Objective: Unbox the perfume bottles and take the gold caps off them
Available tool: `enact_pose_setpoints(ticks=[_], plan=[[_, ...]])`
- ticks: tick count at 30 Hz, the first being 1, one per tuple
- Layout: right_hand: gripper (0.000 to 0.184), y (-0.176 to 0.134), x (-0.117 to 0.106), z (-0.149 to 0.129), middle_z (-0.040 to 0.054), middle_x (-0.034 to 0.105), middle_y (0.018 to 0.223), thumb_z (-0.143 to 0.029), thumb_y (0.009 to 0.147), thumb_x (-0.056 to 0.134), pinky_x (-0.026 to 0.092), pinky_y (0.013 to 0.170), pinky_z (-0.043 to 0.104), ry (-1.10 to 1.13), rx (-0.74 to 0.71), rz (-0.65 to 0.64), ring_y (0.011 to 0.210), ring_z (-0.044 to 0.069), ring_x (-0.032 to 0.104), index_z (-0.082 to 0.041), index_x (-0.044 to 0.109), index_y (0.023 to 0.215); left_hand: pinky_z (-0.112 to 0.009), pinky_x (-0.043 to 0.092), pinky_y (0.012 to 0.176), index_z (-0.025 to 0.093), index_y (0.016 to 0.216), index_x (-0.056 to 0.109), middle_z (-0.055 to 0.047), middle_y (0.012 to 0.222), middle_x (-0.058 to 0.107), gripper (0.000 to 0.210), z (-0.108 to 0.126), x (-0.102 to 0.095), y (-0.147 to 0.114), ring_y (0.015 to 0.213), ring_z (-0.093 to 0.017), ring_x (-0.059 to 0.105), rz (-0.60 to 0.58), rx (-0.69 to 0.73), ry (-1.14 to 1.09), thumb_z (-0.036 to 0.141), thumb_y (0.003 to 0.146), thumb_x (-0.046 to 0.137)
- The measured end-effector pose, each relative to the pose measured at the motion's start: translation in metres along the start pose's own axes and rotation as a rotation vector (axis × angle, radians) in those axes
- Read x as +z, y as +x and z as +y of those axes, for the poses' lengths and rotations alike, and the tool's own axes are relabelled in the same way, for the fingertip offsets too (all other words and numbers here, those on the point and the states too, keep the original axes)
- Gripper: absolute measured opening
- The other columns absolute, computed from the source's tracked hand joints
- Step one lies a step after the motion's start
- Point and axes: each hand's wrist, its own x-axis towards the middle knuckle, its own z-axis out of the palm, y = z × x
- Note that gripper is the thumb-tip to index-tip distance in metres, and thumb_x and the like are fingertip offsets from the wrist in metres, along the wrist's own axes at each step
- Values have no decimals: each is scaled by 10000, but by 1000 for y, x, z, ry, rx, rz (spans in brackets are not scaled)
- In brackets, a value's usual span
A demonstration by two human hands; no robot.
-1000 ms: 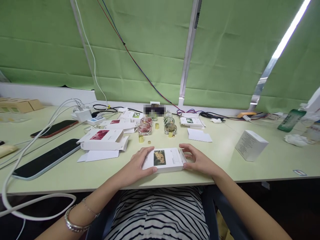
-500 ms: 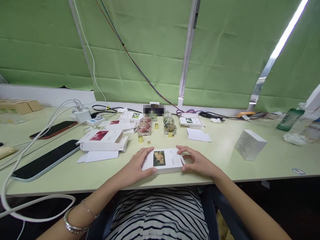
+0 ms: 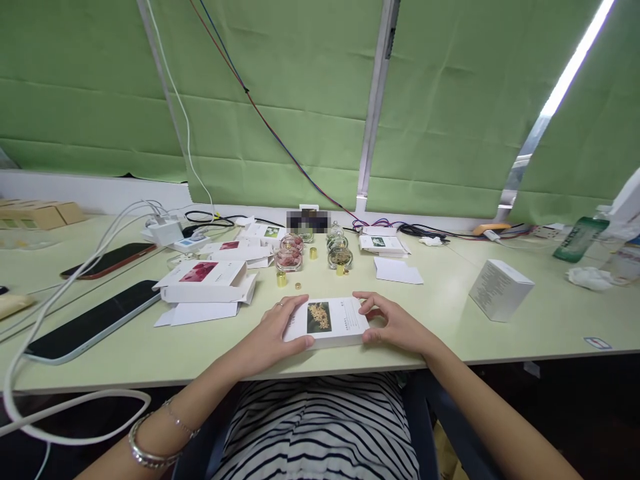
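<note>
A flat white carton (image 3: pixel 347 319) with a picture of yellow flowers lies near the table's front edge. My left hand (image 3: pixel 275 333) clasps its left end, thumb along the front side and fingers over the back. At the right end, my right hand (image 3: pixel 393 327) presses with bent fingers and thumb. Behind the carton stand glass bottles with reddish contents (image 3: pixel 289 257) and a bottle with darker contents (image 3: pixel 340 255). Gold caps (image 3: pixel 281 279) and a small gold ring (image 3: pixel 298 285) lie by them. What is inside the carton is hidden.
White cartons with pink pictures (image 3: pixel 203 277) are piled on the left, beside two phones (image 3: pixel 95 320). A white cable (image 3: pixel 30 340) loops over the left edge. An upright white box (image 3: pixel 501 290) stands right, with a green bottle (image 3: pixel 580 239) beyond. Another carton (image 3: pixel 383 242) lies behind.
At the carton's right end, the flap that stuck out is now pushed in, level with the end. My right fingers shifted slightly there; my left hand stayed in place.
</note>
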Motion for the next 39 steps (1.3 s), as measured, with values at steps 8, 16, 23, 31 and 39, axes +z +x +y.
enact_pose_setpoints(ticks=[8,16,23,31,39], plan=[[356,0,-2,-2,67,384,1356,-421,637,694,425,891,401,-7,15,9,1019,210,518,-219,485,841,-405,307,1012,210,1331,288,-90,1366,356,666,2,-1,-1,1233,-287,351,8,-19,21,499,768,498],[362,0,-2,-4,69,393,1336,-436,645,684,440,860,380,-30,10,17,966,188,526,-212,478,839,-422,276,1030,202,1339,264,-97,1383,320,673,3,-1,-2,1247,-288,322,-13,-24,-1,507,779,479],[335,0,-1,-2,71,397,1336,-407,653,686,431,877,386,-23,9,23,998,191,520,-207,484,831,-415,289,1024,204,1337,270,-96,1380,324,669,3,-2,-1,1244,-288,329,-9,-21,5,507,779,480],[335,1,-2,-2,76,389,1338,-402,650,687,422,898,406,-13,6,14,1038,211,510,-208,486,833,-409,291,1021,209,1337,267,-94,1380,325,666,2,-1,-1,1240,-284,337,-9,-17,12,509,780,477],[327,-1,-3,-1,73,335,1345,-440,691,645,411,936,404,-68,-10,-5,1149,227,437,-218,481,866,-432,307,1004,221,1338,276,-98,1363,350,662,1,-1,-1,1219,-300,355,4,7,-5,501,777,489]])
